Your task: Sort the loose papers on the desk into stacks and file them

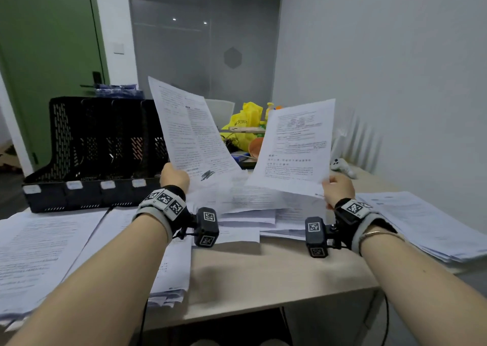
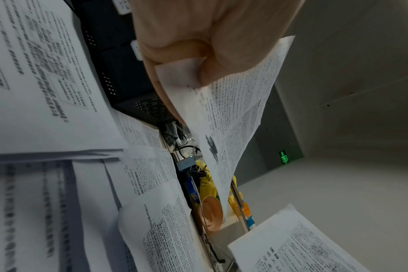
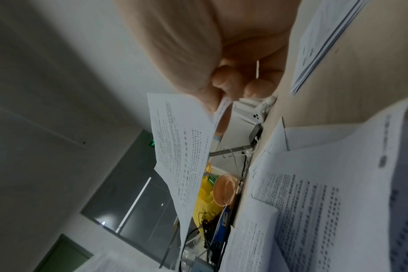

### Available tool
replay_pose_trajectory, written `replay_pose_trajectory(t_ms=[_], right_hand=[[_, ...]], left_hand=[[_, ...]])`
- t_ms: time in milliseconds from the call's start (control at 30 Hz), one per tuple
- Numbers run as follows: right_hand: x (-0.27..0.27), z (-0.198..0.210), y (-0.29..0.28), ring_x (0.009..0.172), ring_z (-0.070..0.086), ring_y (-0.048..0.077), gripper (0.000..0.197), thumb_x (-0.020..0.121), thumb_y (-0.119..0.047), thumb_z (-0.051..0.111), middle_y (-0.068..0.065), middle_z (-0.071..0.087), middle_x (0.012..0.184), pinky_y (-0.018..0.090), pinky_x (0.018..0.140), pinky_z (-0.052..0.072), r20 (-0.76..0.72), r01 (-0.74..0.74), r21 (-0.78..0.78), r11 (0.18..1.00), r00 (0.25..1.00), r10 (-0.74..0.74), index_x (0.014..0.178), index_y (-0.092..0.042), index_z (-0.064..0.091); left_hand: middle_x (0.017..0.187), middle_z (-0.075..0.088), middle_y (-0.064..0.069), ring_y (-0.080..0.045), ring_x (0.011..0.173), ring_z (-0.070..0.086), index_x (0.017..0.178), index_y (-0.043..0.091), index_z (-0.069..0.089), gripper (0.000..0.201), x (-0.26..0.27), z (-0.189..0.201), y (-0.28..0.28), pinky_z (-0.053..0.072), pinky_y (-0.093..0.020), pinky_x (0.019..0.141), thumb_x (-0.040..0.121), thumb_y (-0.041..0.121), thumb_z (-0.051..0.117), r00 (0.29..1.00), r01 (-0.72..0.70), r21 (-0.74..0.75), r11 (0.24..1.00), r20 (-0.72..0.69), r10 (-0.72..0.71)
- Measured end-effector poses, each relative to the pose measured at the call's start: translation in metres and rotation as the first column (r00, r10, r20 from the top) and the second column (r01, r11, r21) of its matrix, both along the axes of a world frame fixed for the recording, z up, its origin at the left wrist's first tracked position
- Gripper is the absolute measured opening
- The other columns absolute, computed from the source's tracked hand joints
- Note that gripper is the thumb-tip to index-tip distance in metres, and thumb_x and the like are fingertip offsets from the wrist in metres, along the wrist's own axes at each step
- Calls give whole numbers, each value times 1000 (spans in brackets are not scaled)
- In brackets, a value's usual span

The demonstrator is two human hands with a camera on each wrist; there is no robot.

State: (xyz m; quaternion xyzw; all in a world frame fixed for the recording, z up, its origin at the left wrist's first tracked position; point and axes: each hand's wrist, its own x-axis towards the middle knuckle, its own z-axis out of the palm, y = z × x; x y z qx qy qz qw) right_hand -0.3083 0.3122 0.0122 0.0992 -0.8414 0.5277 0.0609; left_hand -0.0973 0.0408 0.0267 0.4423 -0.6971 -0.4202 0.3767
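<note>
My left hand pinches the lower corner of a printed sheet and holds it upright above the desk; the left wrist view shows thumb and fingers clamped on that sheet. My right hand pinches a second printed sheet at its lower right corner, also raised; the right wrist view shows that sheet under the thumb. Between and below the hands lies a loose pile of papers. A black mesh file rack with several slots stands at the back left.
Paper stacks lie at the left, left of centre and at the right of the beige desk. Behind the desk sit a yellow bag, an orange bowl and cables. A white controller lies near the wall.
</note>
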Motion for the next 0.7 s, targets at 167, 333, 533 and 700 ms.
replay_pose_trajectory(t_ms=[167,333,533,700], right_hand=[[-3,6,12,47,49,20,18,95,-22,47,10,58,72,20,36,44,-9,-25,-76,997,1000,25,93,-13,62],[1,10,12,49,43,14,17,96,-20,48,1,49,67,11,28,34,-59,-115,-187,976,993,105,100,-8,59],[4,10,10,84,52,17,19,94,-12,52,6,57,94,22,70,40,-148,-176,-136,975,977,156,103,0,63],[9,8,9,86,52,18,17,94,-7,51,7,58,91,22,67,38,-180,-241,-129,962,960,216,100,2,62]], left_hand=[[128,55,-23,-39,118,51,121,-6,54,31,-6,5,8,41,-38,97,93,3,43,999,41,-1,999,15,-41],[125,57,-23,-38,116,53,120,-8,56,31,-11,5,11,43,-40,97,94,3,44,994,102,15,995,26,-102],[118,64,-19,-37,109,59,106,-1,64,31,-35,-14,-10,48,-47,97,88,16,45,982,186,62,981,10,-187],[121,61,-16,-35,110,57,117,-5,58,31,-18,11,32,45,-36,84,95,7,40,977,209,69,976,-62,-205]])
